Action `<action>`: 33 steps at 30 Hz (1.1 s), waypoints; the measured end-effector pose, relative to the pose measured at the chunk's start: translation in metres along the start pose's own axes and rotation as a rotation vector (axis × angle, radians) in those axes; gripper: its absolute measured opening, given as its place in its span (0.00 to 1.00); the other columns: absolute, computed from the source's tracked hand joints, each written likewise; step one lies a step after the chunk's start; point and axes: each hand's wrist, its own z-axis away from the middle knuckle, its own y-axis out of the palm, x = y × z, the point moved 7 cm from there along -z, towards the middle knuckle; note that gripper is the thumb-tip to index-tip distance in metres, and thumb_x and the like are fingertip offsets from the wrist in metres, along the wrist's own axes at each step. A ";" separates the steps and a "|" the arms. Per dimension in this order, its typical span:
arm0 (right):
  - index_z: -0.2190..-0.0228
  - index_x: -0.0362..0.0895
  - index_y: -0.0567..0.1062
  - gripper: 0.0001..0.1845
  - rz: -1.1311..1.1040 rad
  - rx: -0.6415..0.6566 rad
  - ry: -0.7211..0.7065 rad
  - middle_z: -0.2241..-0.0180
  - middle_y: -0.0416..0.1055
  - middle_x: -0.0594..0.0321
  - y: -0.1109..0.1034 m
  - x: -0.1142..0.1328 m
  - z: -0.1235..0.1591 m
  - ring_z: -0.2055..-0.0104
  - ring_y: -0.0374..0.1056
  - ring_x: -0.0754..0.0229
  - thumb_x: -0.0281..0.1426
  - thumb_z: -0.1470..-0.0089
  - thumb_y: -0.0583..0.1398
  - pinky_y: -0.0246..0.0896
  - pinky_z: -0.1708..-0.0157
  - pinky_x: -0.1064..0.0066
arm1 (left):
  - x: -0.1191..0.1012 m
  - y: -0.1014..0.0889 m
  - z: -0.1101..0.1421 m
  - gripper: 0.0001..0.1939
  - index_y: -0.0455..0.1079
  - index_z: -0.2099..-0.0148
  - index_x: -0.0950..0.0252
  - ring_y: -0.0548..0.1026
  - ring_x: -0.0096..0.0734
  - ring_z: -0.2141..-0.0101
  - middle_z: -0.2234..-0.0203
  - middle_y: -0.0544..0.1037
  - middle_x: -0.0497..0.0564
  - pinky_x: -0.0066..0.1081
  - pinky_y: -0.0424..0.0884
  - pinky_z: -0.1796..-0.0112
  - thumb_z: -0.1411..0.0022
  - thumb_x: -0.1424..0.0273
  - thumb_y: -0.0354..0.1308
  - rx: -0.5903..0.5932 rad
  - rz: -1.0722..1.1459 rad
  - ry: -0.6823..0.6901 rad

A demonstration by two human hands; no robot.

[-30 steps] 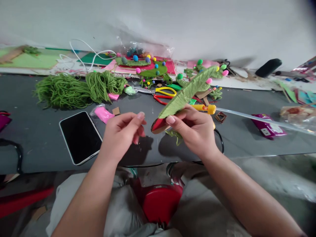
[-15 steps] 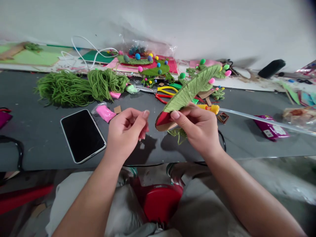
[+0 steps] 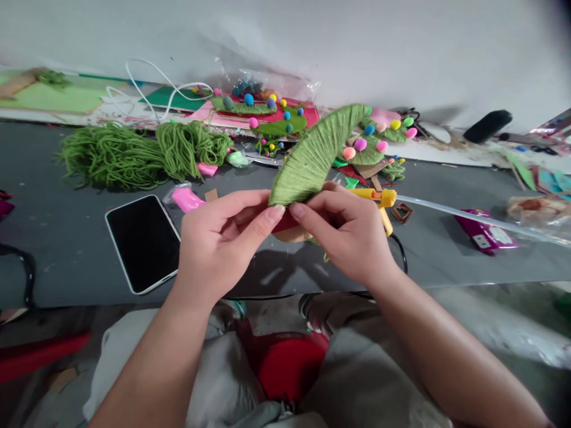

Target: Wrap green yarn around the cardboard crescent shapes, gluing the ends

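Between my two hands is a curved cardboard crescent (image 3: 319, 151) wrapped in green yarn, its tip pointing up and to the right. Its lower end is unwrapped, showing red paper and bare brown cardboard. My left hand (image 3: 223, 241) pinches the piece at the edge of the wrapping, thumb on top. My right hand (image 3: 350, 232) grips the same end from the other side, fingers behind it. A little loose yarn hangs under my right hand, mostly hidden. A yellow glue gun (image 3: 375, 196) with a long clear stick lies behind my right hand.
Green yarn skeins (image 3: 116, 154) lie at the left behind a tablet-like device (image 3: 143, 244). Pink clay (image 3: 186, 199) sits beside it. Finished leaf shapes with pom-poms (image 3: 281, 125) line the back ledge. A purple packet (image 3: 486, 230) lies at the right.
My left hand has moved right from beside the crescent and now pinches its lower end. The crescent has turned more upright and faces me more broadly.
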 end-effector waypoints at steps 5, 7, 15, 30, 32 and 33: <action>0.71 0.41 0.76 0.10 0.026 0.096 -0.057 0.71 0.64 0.65 0.009 0.005 0.002 0.74 0.58 0.69 0.32 0.38 0.61 0.53 0.76 0.72 | 0.001 -0.011 0.003 0.09 0.82 0.57 0.59 0.82 0.30 0.68 0.66 0.84 0.45 0.26 0.81 0.64 0.42 0.73 0.70 -0.078 -0.101 0.002; 0.71 0.41 0.75 0.09 0.025 0.106 -0.079 0.71 0.64 0.65 0.010 0.006 0.002 0.73 0.58 0.68 0.30 0.38 0.61 0.54 0.75 0.71 | 0.004 -0.013 0.005 0.09 0.82 0.58 0.59 0.81 0.29 0.70 0.67 0.84 0.45 0.25 0.80 0.66 0.42 0.72 0.69 -0.080 -0.112 -0.040; 0.73 0.43 0.74 0.09 0.036 0.118 -0.057 0.74 0.64 0.67 0.014 -0.002 0.004 0.73 0.57 0.67 0.28 0.40 0.62 0.53 0.73 0.70 | 0.028 -0.011 0.012 0.07 0.82 0.60 0.60 0.80 0.31 0.72 0.70 0.82 0.48 0.28 0.81 0.67 0.42 0.67 0.69 0.018 0.030 -0.323; 0.74 0.42 0.74 0.08 0.088 0.243 -0.016 0.71 0.67 0.66 0.033 -0.021 0.009 0.72 0.60 0.67 0.26 0.43 0.61 0.55 0.71 0.71 | 0.052 -0.001 0.023 0.06 0.83 0.61 0.59 0.80 0.33 0.71 0.70 0.82 0.49 0.27 0.78 0.73 0.41 0.64 0.69 0.212 -0.043 -0.426; 0.74 0.43 0.74 0.07 0.092 0.205 -0.020 0.66 0.71 0.63 0.032 -0.024 0.007 0.70 0.62 0.66 0.27 0.43 0.61 0.56 0.71 0.71 | 0.054 -0.002 0.020 0.04 0.82 0.65 0.60 0.79 0.33 0.72 0.73 0.81 0.48 0.27 0.78 0.73 0.42 0.66 0.69 0.168 -0.058 -0.424; 0.73 0.43 0.75 0.06 0.094 0.176 -0.025 0.63 0.72 0.61 0.031 -0.026 0.006 0.69 0.63 0.65 0.28 0.43 0.62 0.57 0.71 0.71 | 0.055 -0.003 0.019 0.04 0.82 0.65 0.60 0.80 0.33 0.72 0.73 0.81 0.48 0.27 0.79 0.72 0.43 0.67 0.70 0.146 -0.056 -0.426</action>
